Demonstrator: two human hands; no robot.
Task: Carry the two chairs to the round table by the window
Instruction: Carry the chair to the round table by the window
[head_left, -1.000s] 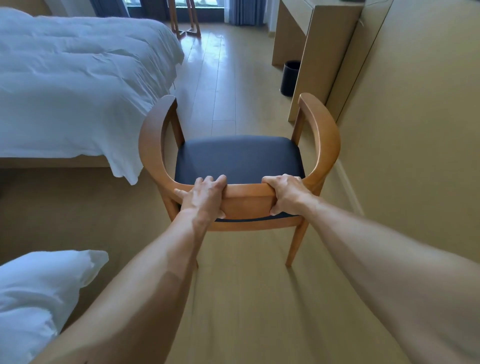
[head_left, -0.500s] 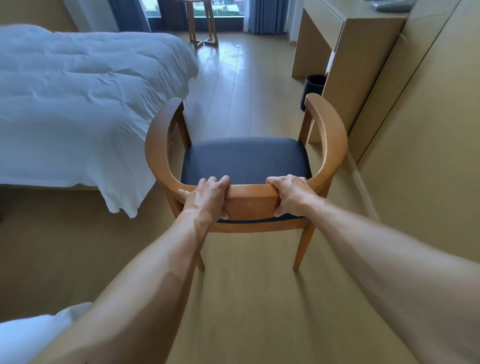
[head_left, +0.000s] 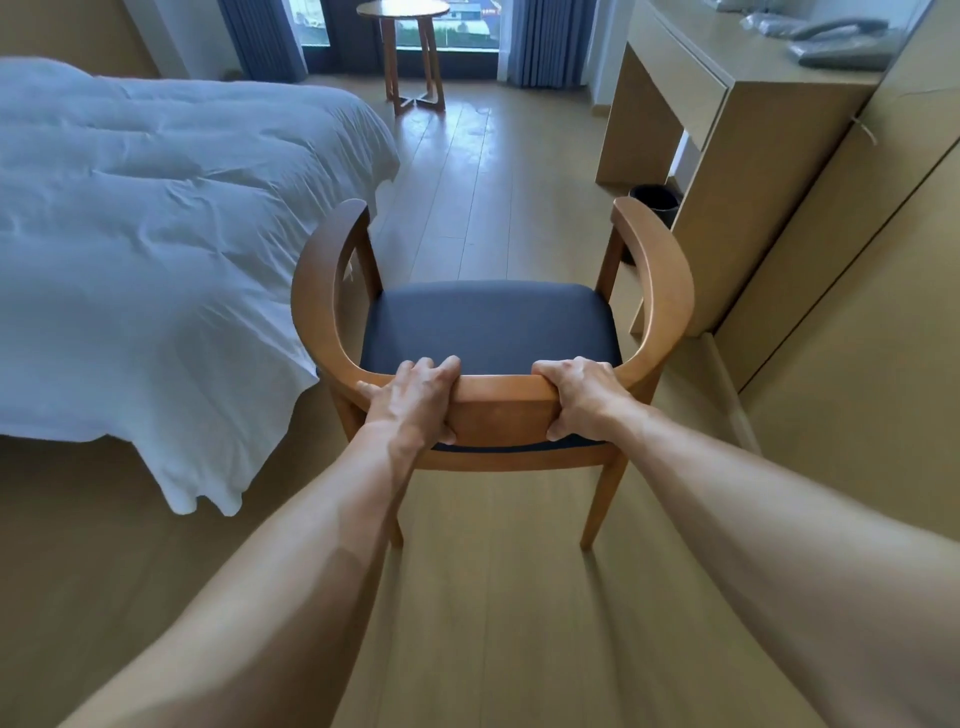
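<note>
A wooden chair with a dark blue seat and a curved backrest is in front of me, held up over the wooden floor. My left hand grips the left part of the backrest's top rail. My right hand grips the right part of the same rail. The small round wooden table stands far ahead by the window, between blue curtains. Only this one chair is in view.
A bed with a white duvet fills the left side, its corner hanging near the chair. A wooden desk and a black bin stand on the right along the wall. A strip of wooden floor runs between them toward the table.
The chair and I have moved forward along the bed. The round table and window have come into fuller view, and the pillow at the lower left has dropped out of sight.
</note>
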